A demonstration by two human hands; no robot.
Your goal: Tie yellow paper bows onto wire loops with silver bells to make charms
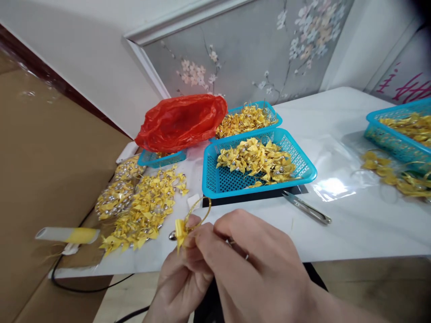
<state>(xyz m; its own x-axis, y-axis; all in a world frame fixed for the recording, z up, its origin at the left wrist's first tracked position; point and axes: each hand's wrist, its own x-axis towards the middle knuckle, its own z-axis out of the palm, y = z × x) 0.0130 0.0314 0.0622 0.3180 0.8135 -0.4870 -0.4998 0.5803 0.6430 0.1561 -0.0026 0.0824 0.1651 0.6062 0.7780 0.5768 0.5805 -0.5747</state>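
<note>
Near the table's front edge, my left hand point(183, 280) is closed, pinching a small yellow ribbon bow point(180, 232) between thumb and fingers. A shiny silver bead point(173, 235) sits at the bow's left side. From the bow a thin gold cord point(209, 207) curves up in a loop. Closed as well, my right hand point(259, 260) presses its fingertips against the left ones just right of the bow. What those right fingertips pinch is hidden, though small glints show between the fingers. Beyond my hands stands a blue basket point(208, 179) partly filled with yellow ribbon bows point(257, 161).
Loose bows point(144, 215) and bagged beaded pieces point(116, 197) lie left. A red plastic bag point(182, 121) covers a small blue basket point(161, 160). Thread snips point(307, 208) lie right of my hands. Another blue basket point(380, 137) stands far right, near clear plastic point(336, 179). A cardboard box point(43, 157) borders the left.
</note>
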